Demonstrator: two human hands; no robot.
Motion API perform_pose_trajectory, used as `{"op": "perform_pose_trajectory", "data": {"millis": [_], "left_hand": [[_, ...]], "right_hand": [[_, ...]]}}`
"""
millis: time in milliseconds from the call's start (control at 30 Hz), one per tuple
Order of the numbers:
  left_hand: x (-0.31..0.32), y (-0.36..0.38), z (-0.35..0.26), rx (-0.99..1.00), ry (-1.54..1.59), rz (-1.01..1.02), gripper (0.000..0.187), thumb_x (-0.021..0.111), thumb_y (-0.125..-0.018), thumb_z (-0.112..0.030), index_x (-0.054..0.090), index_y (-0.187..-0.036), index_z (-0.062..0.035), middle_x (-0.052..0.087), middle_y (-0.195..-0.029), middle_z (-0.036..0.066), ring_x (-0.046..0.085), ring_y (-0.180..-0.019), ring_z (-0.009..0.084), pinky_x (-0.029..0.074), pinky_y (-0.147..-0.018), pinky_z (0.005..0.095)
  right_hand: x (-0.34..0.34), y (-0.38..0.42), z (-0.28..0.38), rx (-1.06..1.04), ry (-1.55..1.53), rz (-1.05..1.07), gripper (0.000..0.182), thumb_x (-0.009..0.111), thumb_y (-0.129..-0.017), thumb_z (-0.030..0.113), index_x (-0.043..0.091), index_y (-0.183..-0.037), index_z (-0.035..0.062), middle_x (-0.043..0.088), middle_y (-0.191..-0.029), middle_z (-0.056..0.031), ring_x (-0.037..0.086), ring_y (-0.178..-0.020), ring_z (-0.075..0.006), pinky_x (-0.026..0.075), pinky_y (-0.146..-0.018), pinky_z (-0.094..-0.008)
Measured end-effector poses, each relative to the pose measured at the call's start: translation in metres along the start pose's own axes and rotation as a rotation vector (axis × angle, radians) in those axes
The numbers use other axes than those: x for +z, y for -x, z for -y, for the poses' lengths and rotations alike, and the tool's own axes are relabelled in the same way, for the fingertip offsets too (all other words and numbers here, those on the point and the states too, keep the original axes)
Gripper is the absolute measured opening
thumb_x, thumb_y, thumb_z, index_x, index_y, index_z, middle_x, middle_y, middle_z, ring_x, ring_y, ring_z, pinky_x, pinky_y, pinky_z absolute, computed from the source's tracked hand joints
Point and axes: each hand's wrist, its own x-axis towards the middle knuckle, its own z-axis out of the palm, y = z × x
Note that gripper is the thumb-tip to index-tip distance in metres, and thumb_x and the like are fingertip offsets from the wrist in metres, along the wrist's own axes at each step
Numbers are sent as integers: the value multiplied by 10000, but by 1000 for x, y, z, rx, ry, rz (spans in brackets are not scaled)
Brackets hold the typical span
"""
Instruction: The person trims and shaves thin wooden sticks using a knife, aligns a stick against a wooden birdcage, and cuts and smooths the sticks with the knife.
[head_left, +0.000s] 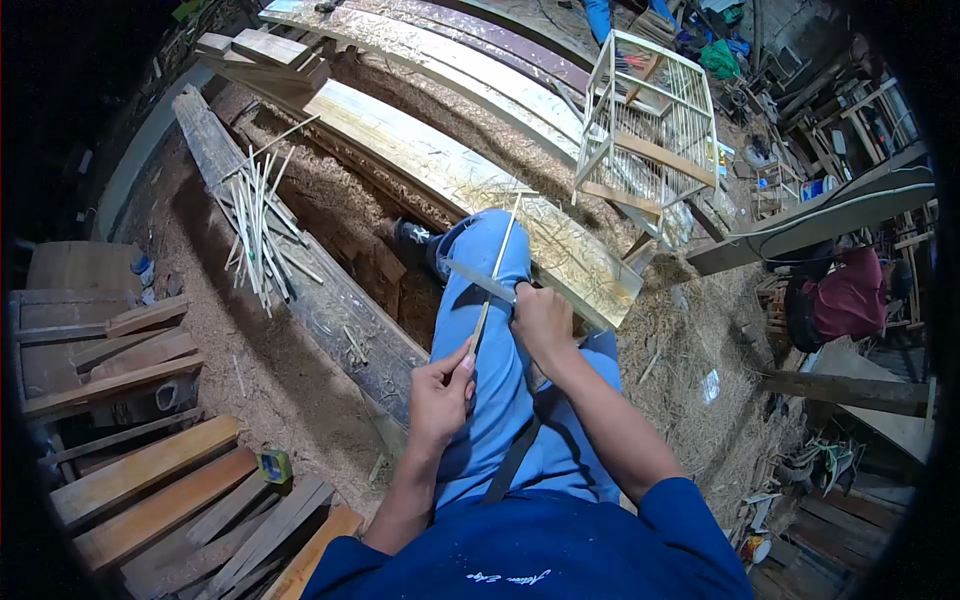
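Observation:
My left hand (440,400) is closed on the near end of a thin bamboo strip (508,235), which runs away from me over my knee. In my right hand (543,325) is a knife (478,277), its handle hidden by my fingers. The flat blade points left and lies across the strip, apparently touching it. Both hands are above my lap, over the blue trousers. A loose bundle of pale bamboo strips (262,225) lies to the left on a weathered plank (330,300).
A slatted wooden cage (655,130) stands at the upper right near long pale boards (400,130). Stacked timber (160,465) and a yellow-green tape measure (274,466) are at lower left. Shavings cover the ground. A person in a red top (845,300) is at right.

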Motion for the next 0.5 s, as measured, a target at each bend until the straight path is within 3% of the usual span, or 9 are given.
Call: {"op": "perform_pose_trajectory", "data": {"millis": [167,300,367,500], "left_hand": [[-10,22,7,28,-108,-6,311,580,-997,-118,638,-1289,-29,484,-595,-57,388,-480,19,309,-425,203],[-20,29,10,-16,-37,-2,322,564,-1011,-152,623,-1300,-21,476,-577,-48,368,-427,26,285,-382,199],[-18,28,-5,-72,-12,31,331,557,-1015,-150,613,-1319,-33,514,-579,-30,388,-421,30,306,-375,216],[-8,5,-13,-3,-74,47,354,549,-1020,-162,586,-1353,-49,523,-577,-25,393,-415,36,311,-374,215]], "right_hand": [[-4,-36,-20,131,22,-27,108,625,-775,58,686,-852,14,696,-833,-238,701,-809,-408,562,-718,-506],[-7,-46,-13,151,-46,-27,120,612,-788,87,677,-852,9,677,-843,-274,678,-813,-450,538,-740,-550],[-6,-38,-8,133,-41,-48,117,617,-783,83,669,-857,8,674,-839,-277,677,-803,-449,537,-737,-549],[-14,0,7,27,-11,3,121,637,-793,89,663,-879,6,687,-842,-255,691,-796,-429,547,-708,-534]]}}
